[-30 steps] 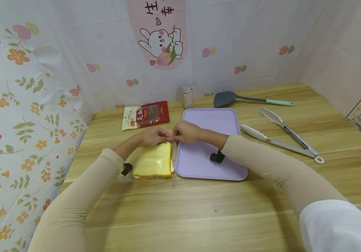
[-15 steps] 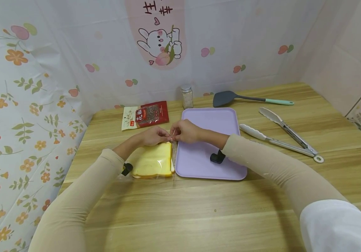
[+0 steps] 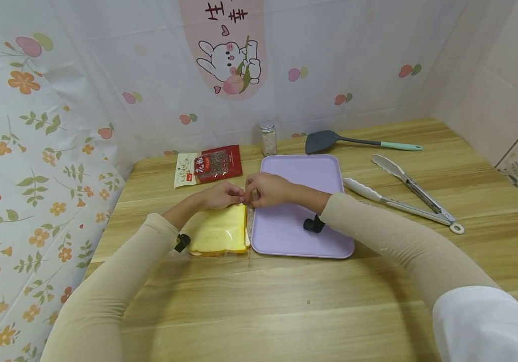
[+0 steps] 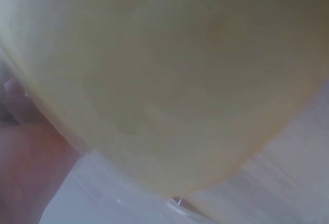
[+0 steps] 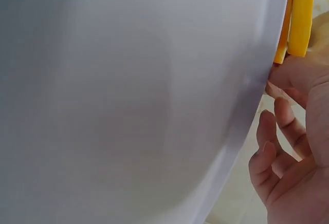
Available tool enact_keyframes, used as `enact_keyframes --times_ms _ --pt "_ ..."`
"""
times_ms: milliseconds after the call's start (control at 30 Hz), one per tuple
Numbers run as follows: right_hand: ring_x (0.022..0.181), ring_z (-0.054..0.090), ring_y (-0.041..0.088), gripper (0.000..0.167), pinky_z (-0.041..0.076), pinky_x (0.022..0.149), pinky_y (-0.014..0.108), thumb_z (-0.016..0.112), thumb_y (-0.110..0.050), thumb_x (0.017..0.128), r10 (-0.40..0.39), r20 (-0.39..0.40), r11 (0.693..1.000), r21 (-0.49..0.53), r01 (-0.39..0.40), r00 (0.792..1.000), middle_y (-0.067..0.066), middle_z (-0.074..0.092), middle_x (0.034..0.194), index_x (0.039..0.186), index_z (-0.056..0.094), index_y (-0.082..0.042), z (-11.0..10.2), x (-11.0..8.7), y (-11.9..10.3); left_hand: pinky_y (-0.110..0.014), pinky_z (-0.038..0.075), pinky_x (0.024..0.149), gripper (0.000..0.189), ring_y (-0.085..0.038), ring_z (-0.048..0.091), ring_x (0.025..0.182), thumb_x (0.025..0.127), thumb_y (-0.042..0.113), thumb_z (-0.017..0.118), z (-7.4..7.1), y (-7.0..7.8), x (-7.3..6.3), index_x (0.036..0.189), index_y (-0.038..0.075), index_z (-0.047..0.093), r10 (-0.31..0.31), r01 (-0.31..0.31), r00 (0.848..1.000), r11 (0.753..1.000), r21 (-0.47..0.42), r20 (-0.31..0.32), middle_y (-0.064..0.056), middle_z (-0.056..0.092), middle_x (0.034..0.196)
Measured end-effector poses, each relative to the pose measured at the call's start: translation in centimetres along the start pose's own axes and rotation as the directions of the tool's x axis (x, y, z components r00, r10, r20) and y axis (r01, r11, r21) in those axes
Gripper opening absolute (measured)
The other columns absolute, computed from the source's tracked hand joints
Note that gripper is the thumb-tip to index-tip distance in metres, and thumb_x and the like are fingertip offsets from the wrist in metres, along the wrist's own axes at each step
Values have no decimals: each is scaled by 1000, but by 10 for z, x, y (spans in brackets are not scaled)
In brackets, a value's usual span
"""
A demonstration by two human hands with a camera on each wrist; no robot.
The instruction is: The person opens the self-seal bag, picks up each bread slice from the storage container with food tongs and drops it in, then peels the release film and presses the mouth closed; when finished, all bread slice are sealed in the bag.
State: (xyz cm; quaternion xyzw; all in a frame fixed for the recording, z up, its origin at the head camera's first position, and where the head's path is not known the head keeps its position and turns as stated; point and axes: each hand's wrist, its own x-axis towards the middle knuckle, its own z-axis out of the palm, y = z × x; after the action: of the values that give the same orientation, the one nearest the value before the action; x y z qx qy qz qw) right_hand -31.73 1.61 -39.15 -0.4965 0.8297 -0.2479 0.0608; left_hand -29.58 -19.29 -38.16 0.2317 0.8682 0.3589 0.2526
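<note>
Yellow bread slices [image 3: 217,232] with darker yellow edges lie in a clear plastic bag [image 3: 249,229] on the table. My left hand [image 3: 219,195] pinches the bag at its upper right corner, just beyond the bread. Right beside it, my right hand [image 3: 270,190] holds the same corner between thumb and fingertips. A blurred bread slice [image 4: 169,90] fills most of the left wrist view, with clear film below it. In the right wrist view the other fingers [image 5: 266,126] of the right hand are loosely bent, and a tray hides part of the hand's work.
A lilac tray [image 3: 304,241] lies under my right wrist, against the bag. Behind are a red seasoning packet [image 3: 218,164], a glass shaker jar [image 3: 269,141] and a dark spatula [image 3: 324,142]. Metal tongs [image 3: 414,193] lie spread to the right. Curtained walls [image 3: 150,60] bound the table.
The right fingertips have shifted slightly at the bag's corner, pulling and regripping beside the left hand. The left hand, bread and tray stay in place.
</note>
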Motion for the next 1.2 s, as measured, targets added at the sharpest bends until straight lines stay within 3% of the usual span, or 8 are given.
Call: enact_keyframes --times_ms 200,533,800,1200 --pt "84 57 13 12 48 72 29 77 -14 81 12 46 995 -95 -7 999 1 61 102 92 81 -18 -3 2 -2 -24 37 71 21 -10 46 77 101 3 50 1 1 1 107 -6 67 16 -17 1000 999 46 9 1 61 86" --pt "94 60 15 9 53 78 33 78 -13 85 -34 93 981 -187 51 995 2 62 107 89 81 -20 -5 6 -3 -24 34 67 21 -9 42 69 103 5 47 0 3 0 98 -4 66 1 -3 1000 999 52 28 3 51 73" --pt "88 62 15 6 54 69 30 72 -13 92 -154 70 947 -274 167 986 3 60 107 90 76 -16 1 4 -3 -24 33 64 21 -9 41 67 103 6 48 0 2 0 98 -4 65 -23 22 1000 999 48 21 2 48 72" --pt "78 54 14 15 44 56 29 64 -4 93 -122 54 919 -372 134 991 0 51 97 83 63 -16 7 3 -5 -23 36 65 20 -9 45 69 101 3 50 2 2 -1 101 -6 68 -17 18 1000 998 57 -11 1 57 78"
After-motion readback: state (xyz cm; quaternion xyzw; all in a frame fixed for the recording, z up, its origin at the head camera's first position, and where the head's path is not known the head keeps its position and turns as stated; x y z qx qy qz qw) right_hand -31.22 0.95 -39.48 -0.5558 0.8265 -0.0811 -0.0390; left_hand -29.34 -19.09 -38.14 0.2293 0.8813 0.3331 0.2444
